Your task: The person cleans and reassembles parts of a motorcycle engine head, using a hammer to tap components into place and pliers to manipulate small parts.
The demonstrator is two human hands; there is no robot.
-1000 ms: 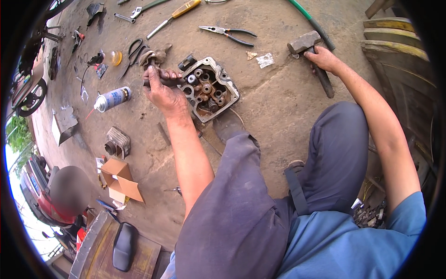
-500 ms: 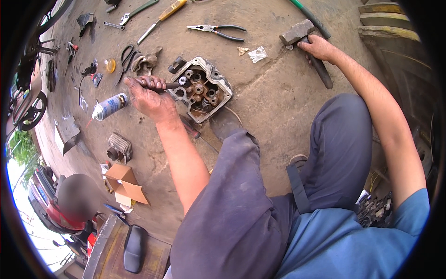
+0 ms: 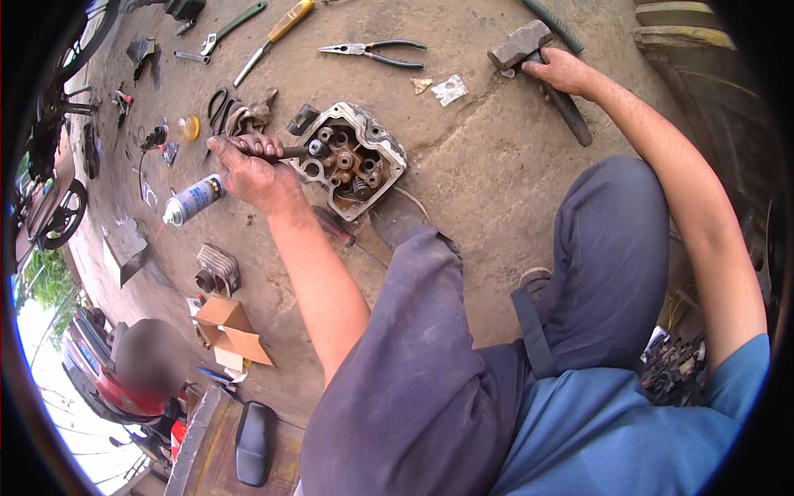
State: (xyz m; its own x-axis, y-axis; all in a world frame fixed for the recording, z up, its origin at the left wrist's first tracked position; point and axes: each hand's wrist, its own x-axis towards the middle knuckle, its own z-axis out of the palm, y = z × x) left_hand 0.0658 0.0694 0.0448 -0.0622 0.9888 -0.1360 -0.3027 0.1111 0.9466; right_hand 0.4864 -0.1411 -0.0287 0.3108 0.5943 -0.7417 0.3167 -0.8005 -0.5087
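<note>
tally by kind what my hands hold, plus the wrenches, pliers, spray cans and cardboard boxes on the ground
Hammer in right hand: 1
Dark rod in left hand: 1
Wrenches: 2
Pliers: 1
Spray can: 1
Cardboard box: 1
Total: 7

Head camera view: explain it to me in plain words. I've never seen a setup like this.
There is no machine at work here, just one person's bare hands. The wide, curved picture comes from a fisheye camera worn on the head, looking down. The left hand grips a dark rod that reaches over an open metal engine housing. The right hand holds a hammer by its handle, close to the head. Around them on the ground lie pliers, a yellow-handled screwdriver, a spray can and an open cardboard box.
</note>
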